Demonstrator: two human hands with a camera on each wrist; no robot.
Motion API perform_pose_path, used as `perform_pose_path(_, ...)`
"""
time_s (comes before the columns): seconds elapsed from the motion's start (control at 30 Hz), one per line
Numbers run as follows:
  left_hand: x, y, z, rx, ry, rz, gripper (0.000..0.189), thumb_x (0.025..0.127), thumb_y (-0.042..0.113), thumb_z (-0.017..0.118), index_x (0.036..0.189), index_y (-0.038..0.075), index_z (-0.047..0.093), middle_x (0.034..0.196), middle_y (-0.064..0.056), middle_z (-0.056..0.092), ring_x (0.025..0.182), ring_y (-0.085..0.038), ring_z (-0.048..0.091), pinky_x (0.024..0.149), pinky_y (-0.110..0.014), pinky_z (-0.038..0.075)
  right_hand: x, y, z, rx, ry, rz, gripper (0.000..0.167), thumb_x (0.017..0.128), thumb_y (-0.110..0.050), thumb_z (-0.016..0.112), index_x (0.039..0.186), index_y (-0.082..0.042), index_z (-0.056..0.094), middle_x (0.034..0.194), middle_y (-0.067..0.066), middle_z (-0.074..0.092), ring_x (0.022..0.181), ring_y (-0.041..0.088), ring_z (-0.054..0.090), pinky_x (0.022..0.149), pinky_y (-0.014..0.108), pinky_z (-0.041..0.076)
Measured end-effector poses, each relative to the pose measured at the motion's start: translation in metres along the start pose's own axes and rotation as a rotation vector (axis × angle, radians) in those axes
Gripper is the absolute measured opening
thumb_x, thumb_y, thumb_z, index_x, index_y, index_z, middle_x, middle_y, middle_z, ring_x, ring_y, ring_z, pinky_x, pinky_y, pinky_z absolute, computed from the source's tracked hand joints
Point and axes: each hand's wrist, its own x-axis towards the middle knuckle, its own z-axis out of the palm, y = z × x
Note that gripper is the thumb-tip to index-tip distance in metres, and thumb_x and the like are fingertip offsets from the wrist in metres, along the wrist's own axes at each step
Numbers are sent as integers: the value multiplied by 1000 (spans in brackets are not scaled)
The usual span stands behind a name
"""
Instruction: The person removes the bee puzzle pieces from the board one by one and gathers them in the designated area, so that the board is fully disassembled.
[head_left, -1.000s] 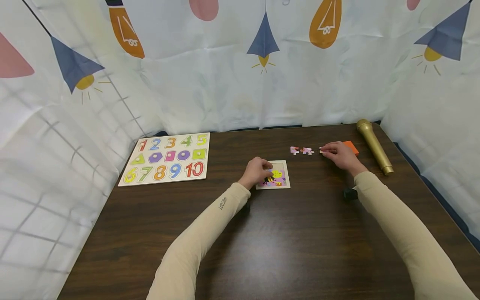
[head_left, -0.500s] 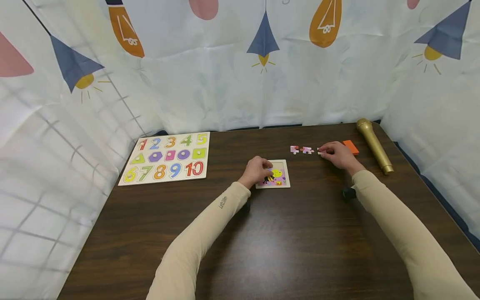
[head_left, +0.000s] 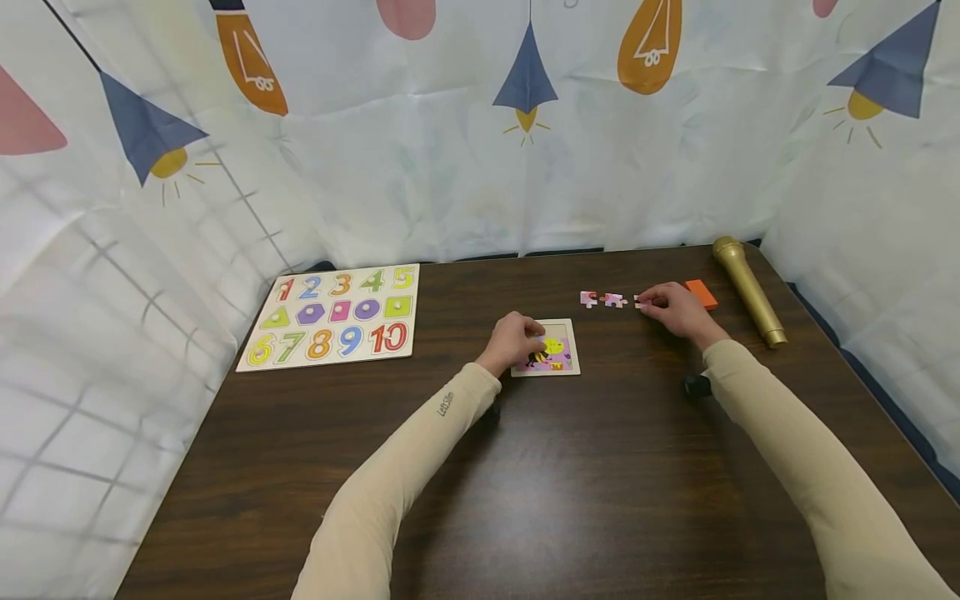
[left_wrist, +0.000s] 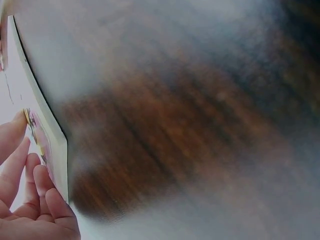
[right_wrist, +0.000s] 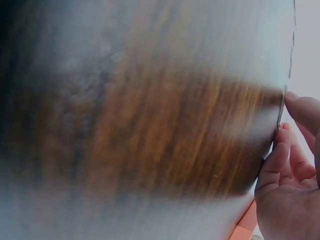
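Note:
My left hand (head_left: 512, 343) is over a small framed puzzle tray (head_left: 576, 350) with a bee picture. In the left wrist view, its thumb and fingers pinch a puzzle piece (left_wrist: 32, 131) with yellow edges, tilted at the picture's surface; the hand hides part of the tray in the head view. At the back right, my right hand (head_left: 678, 310) pinches a pink puzzle piece (head_left: 639, 302) close to the table. The right wrist view shows that piece (right_wrist: 281, 111) edge-on between thumb and fingers. Two loose pink pieces, one (head_left: 588, 299) farther left and another (head_left: 615, 301), lie to its left.
An orange block (head_left: 702, 293) lies just behind my right hand, with a gold microphone (head_left: 750, 292) to its right. A number and shape board (head_left: 327, 305) is at the back left. Printed white curtains (head_left: 450, 183) surround the dark wooden table (head_left: 570, 483).
My right hand has shifted slightly left with its piece, toward the two loose pieces, then stayed nearly still. My left hand stays in place over the tray.

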Motion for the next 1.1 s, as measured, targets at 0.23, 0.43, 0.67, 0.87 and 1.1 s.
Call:
perform_pose_path(0.23,0,0,0,-9,-8,-10,27,88,14,74,113,6,74,112,-8,67,99,-20,54,93,-34,47,1,-1,0,3,-10,-4,31,100,-15,58,122,5,62,126,28,53,116,43,50,100,59,36)
perform_pose_path(0.43,-1,-1,1,-4,-3,-12,27,87,15,74,113,6,74,112,-8,67,98,-20,54,92,-33,47,0,-1,0,10,-7,-4,30,99,-14,58,123,5,62,126,28,53,116,42,51,100,58,37)
perform_pose_path(0.67,-1,0,1,-4,-3,-12,27,88,15,74,114,6,74,113,-8,67,98,-20,54,92,-34,47,-1,-1,1,8,-8,4,31,100,-14,57,123,5,61,126,27,52,115,42,49,99,59,36)
perform_pose_path(0.87,-1,0,1,0,-2,-13,28,88,15,74,114,6,73,114,-8,67,99,-20,54,92,-34,47,-2,-4,0,8,-16,7,31,100,-14,56,124,5,61,128,27,50,118,44,47,101,59,35)
perform_pose_path(1.1,-2,2,0,12,-4,-12,29,88,15,74,115,6,73,115,-8,67,100,-21,55,92,-34,47,-2,-4,1,3,-4,10,30,100,-14,56,123,4,61,129,27,48,119,44,46,101,60,35)
